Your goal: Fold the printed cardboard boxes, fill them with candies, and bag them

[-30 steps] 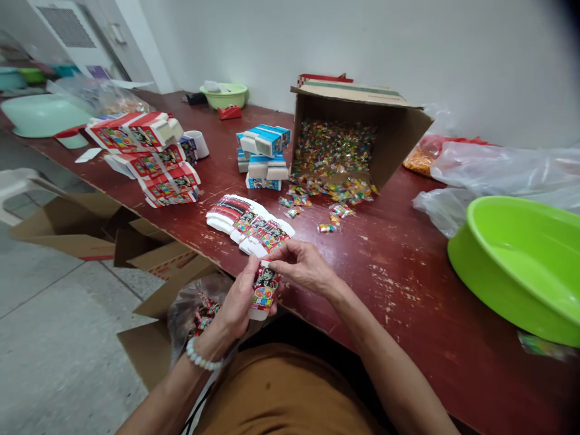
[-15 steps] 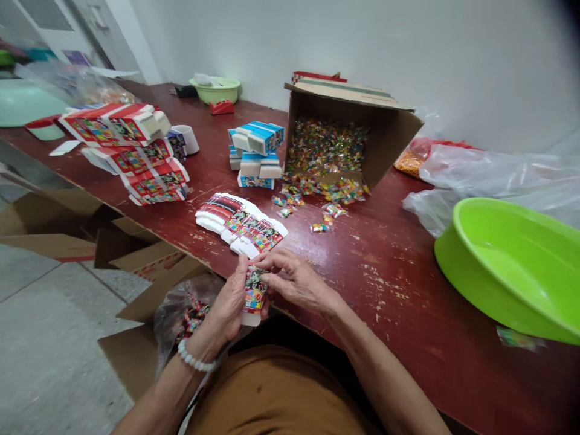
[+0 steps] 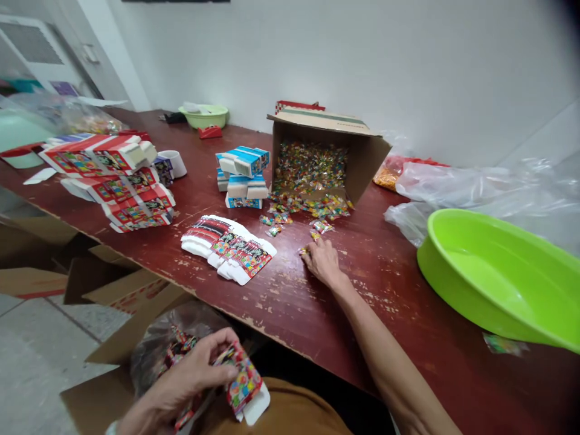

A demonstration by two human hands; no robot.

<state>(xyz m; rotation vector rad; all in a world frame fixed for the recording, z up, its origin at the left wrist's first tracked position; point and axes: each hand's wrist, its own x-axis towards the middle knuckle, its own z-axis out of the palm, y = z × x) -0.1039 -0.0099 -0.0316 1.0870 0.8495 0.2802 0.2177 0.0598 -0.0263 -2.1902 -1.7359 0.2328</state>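
My left hand (image 3: pixel 203 368) is closed around a small red printed candy box (image 3: pixel 247 377) over my lap. The box tilts, and a white flap stands out from its lower end. On the table my right hand (image 3: pixel 322 263) curls its fingers down over a small wrapped candy (image 3: pixel 303 250), partly covered by the fingertips. More wrapped candies (image 3: pixel 321 226) lie just beyond it. To the left spreads a fanned stack of flat red cartons (image 3: pixel 229 248). Behind, a cardboard box (image 3: pixel 369 163) on its side spills a heap of wrapped candies (image 3: pixel 312 166).
Bundled red cartons (image 3: pixel 136 199) are piled at the left, near a white cup (image 3: pixel 174 163). Blue carton bundles (image 3: pixel 244 175) stand mid-table. A green basin (image 3: pixel 453 272) and plastic bags (image 3: pixel 435 181) occupy the right. Below the table edge sits a plastic bag of printed packs (image 3: pixel 176 344).
My hands have parted. The left has drawn the small box down toward my lap and tilted it; the right has let go and reached forward to the loose candies. The view has shifted.
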